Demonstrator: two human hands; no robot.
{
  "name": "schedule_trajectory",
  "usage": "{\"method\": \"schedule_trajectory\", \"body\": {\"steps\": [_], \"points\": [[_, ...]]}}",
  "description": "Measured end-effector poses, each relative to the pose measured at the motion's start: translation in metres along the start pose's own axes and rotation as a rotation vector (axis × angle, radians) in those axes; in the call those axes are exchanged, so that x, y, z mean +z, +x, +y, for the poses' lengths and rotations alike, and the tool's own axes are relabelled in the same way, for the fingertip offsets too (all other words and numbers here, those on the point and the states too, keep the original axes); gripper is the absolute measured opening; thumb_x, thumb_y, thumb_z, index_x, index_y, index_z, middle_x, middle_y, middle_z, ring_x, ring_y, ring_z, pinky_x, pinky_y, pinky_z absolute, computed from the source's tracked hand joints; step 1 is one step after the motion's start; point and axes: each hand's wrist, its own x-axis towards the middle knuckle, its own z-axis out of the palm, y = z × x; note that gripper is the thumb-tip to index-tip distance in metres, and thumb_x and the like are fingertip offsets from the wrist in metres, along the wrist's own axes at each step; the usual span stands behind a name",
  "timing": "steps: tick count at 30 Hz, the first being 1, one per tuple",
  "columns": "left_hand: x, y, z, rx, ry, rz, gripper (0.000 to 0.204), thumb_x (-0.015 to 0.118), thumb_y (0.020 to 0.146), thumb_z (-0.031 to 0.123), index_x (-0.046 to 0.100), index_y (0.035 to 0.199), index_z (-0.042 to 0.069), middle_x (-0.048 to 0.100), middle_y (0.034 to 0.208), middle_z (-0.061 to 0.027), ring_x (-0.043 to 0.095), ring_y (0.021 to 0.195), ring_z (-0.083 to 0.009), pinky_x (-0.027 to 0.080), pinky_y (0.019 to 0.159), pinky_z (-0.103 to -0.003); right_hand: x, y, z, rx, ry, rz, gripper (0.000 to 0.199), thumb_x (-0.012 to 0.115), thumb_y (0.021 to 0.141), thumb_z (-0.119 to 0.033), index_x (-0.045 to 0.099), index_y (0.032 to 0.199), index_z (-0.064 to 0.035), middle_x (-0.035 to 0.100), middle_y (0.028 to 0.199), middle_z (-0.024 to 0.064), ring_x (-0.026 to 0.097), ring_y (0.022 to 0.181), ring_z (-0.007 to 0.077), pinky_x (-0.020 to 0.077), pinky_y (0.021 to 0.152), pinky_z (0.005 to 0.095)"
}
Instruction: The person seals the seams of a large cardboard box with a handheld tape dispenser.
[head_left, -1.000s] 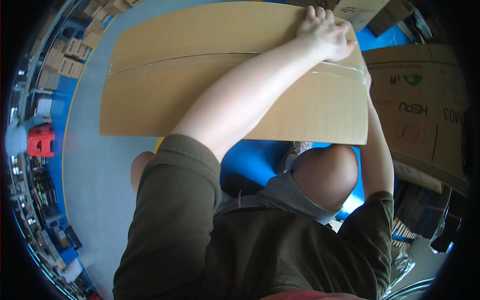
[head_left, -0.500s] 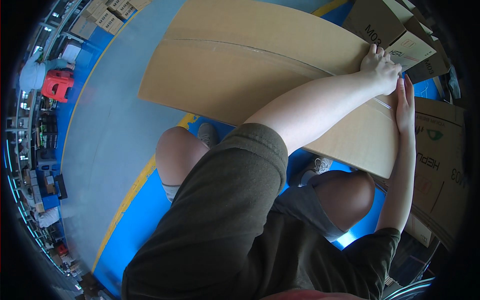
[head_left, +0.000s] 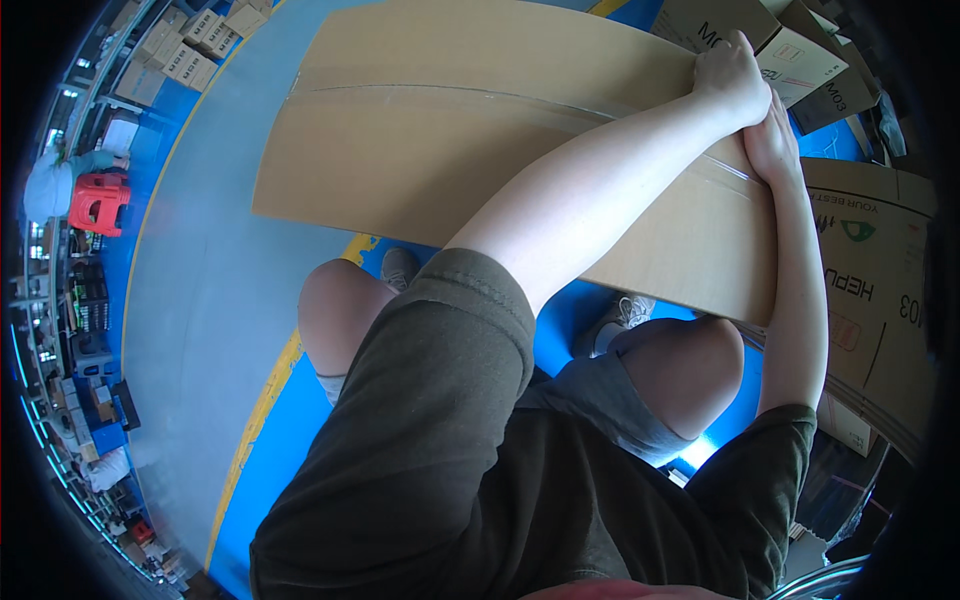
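Note:
A long, closed brown cardboard box (head_left: 430,150) lies across in front of my knees, a lengthwise seam running along its top. My left hand (head_left: 733,80) is closed at the box's right end, beside the seam; whatever its curled fingers hold is hidden. Against the same end rests my right hand (head_left: 770,145), its fingers stretched along the edge and partly covered by the left hand. A shiny strip of clear tape (head_left: 728,167) shows on the seam near both hands.
Printed cartons (head_left: 800,65) stand beyond the right end, and a larger carton (head_left: 870,270) is right of my right forearm. A yellow line (head_left: 265,400) divides blue and grey floor. Far left, a person in light blue (head_left: 48,190) is by a red stool (head_left: 98,203).
The box and both hands have shifted a little left in view. My left hand's fingers are curled tighter, and my right fingers now lie more behind it.

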Motion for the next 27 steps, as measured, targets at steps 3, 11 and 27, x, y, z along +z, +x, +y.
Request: {"method": "schedule_trajectory", "body": {"steps": [3,11,27], "points": [[-0.024,-0.025,0.018,0.06,0.462,-0.184,0.067,0.054,0.082,0.03,0.039,0.134,-0.01,0.043,0.133,-0.0332,0.04,0.129,-0.0428,0.028,0.109,-0.052,0.0,0.005,-0.063,-0.061,-0.246,-0.129,0.052,0.045,0.094,-0.031,0.039,0.14,-0.0075,0.044,0.142,0.0155,0.039,0.134,0.029,0.0336,0.109,0.0413],[-0.122,-0.1,-0.026,0.236,0.912,-0.334,0.072,0.018,0.101,0.055,0.017,0.153,0.006,0.013,0.16,-0.0151,0.01,0.148,-0.0315,0.006,0.12,-0.047,0.008,0.004,-0.002,-0.011,0.08,0.016,0.043,0.038,0.099,-0.034,0.053,0.13,-0.0076,0.055,0.128,0.0185,0.048,0.124,0.0344,0.0374,0.105,0.0394],[-0.416,-0.12,-0.127,-0.376,0.981,0.043,0.068,0.027,0.097,0.06,0.025,0.153,0.02,0.036,0.152,-0.0141,0.032,0.141,-0.0312,0.025,0.115,-0.04,0.002,0.005,0.001,0.084,0.092,-0.007,0.047,0.036,0.101,-0.037,0.05,0.134,-0.0063,0.055,0.129,0.0174,0.045,0.127,0.0339,0.0342,0.108,0.0387]]}}
